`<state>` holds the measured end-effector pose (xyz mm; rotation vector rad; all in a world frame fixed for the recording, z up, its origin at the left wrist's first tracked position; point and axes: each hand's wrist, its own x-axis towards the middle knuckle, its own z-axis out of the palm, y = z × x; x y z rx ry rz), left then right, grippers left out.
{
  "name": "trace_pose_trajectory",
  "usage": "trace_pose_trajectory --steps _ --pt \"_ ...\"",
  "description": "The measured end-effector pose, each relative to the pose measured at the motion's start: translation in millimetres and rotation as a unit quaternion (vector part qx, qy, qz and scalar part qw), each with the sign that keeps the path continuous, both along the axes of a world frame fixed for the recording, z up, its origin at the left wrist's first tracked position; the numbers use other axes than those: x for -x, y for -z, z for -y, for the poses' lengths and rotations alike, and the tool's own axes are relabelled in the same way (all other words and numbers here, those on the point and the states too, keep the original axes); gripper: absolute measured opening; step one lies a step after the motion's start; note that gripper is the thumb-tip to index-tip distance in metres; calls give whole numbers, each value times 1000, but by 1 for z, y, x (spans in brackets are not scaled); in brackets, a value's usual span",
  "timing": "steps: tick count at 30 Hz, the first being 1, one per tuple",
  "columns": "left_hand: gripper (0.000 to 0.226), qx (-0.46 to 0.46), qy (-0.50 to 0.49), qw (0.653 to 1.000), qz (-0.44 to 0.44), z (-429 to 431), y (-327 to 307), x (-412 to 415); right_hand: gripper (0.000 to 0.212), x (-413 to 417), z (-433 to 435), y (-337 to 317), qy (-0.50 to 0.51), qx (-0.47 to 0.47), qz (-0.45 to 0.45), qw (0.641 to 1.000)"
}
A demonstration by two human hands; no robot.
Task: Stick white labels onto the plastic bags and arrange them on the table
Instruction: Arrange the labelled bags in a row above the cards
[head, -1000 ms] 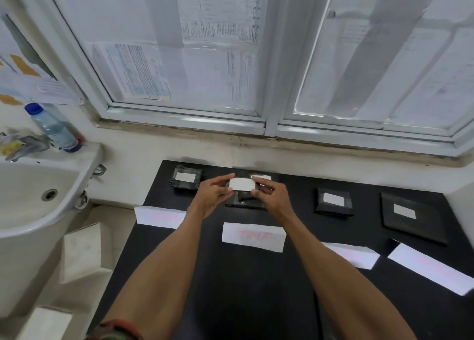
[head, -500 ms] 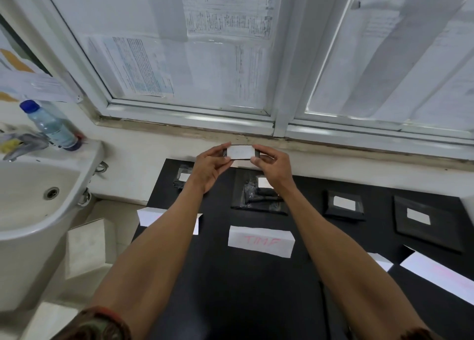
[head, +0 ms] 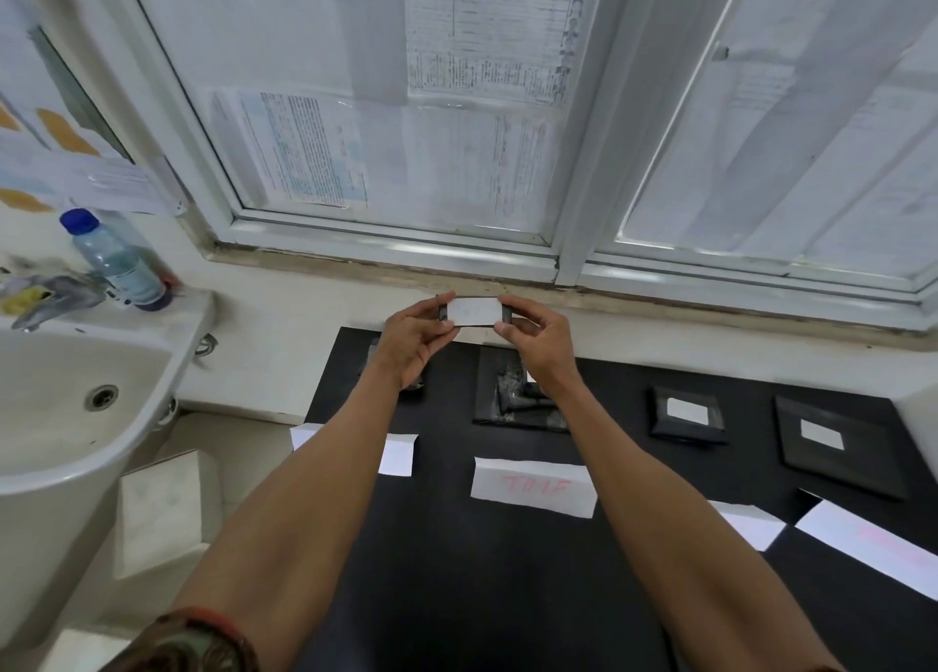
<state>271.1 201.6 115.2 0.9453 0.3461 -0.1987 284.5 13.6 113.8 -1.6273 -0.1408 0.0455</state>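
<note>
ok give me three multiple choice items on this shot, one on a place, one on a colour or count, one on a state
1. Where is the water bottle?
A. on the sink edge
B. on the black table
C. on the windowsill

2. What colour is the writing on the paper strip?
A. blue
B. red
C. green

3. How is the small labelled bag held?
A. lying on the table
B. in the left hand only
C. lifted, between left hand and right hand

Answers: 1 A, it stands by the tap. 2 B, the letters are reddish. 3 C, both hands pinch its ends.
</note>
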Motion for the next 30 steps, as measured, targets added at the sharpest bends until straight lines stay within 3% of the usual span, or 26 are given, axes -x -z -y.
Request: trace_pose_trajectory --steps 14,30 --pt "42 7 21 1000 -6 -15 10 3 35 6 -11 9 8 34 23 999" --pt "45 -35 16 997 -65 -74 49 4 39 3 -64 54 -4 39 -65 997"
